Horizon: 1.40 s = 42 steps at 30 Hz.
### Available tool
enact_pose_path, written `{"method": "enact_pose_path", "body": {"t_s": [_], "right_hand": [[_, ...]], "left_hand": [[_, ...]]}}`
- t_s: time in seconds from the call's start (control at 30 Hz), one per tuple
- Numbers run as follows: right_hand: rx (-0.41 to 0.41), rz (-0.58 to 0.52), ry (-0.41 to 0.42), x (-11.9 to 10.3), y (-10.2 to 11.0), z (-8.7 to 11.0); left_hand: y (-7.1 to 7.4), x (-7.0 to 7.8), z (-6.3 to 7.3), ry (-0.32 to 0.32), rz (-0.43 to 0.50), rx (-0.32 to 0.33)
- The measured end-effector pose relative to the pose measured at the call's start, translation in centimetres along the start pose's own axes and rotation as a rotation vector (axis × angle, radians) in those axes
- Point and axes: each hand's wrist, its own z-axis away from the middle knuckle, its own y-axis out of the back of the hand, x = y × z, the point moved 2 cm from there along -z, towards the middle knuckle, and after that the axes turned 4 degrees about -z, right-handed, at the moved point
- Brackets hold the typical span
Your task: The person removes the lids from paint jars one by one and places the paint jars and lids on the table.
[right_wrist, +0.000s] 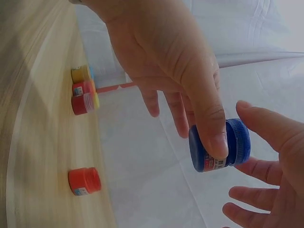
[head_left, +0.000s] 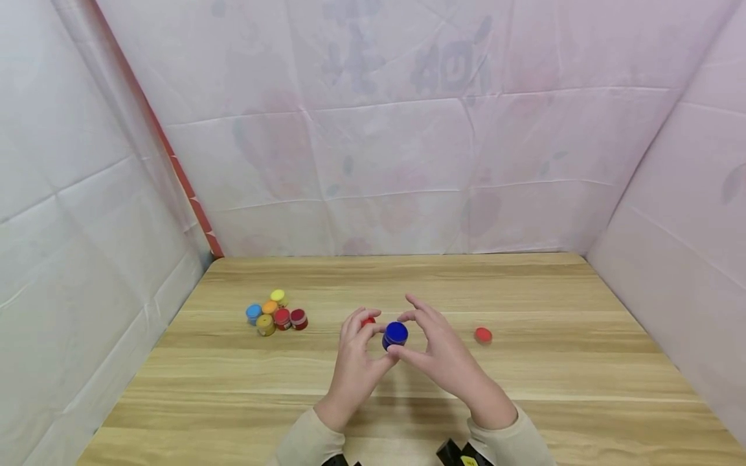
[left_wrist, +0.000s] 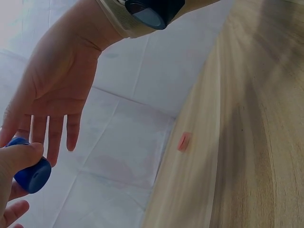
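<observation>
One blue jar (head_left: 394,341) is pinched in the left hand (head_left: 355,364) above the table (head_left: 221,395), the right hand's (head_left: 445,356) spread fingers about its blue lid (right_wrist: 243,145). Beyond stands a red jar (right_wrist: 84,181); six jars (head_left: 282,318) cluster left, a red lid (head_left: 483,335) lies right.

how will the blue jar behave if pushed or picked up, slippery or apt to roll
The blue jar is probably stiff: its wall looks undented while pinched. Its round, smooth sides may slide easily and could roll if tipped over. The ridged lid should be less slippery.
</observation>
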Motion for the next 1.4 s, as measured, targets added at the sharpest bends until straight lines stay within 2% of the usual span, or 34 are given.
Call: {"method": "enact_pose_path", "body": {"t_s": [0.13,0.53,0.73,0.93,1.4], "right_hand": [[0.013,0.021,0.008,0.01,-0.12,-0.07],[-0.035,0.005,0.078,-0.01,-0.15,0.06],[-0.037,0.007,0.038,0.05,-0.17,-0.01],[-0.001,0.0,-0.014,0.1,-0.2,-0.14],[-0.036,0.022,0.035,0.09,-0.3,-0.08]], "left_hand": [[-0.1,0.09,0.04,-0.004,-0.012,0.001],[-0.14,0.02,0.01,-0.026,-0.026,0.021],[-0.01,-0.02,0.01,-0.015,-0.015,0.017],[-0.07,-0.12,-0.01,-0.01,-0.021,0.005],[-0.16,-0.25,0.09,-0.013,-0.028,0.003]]}}
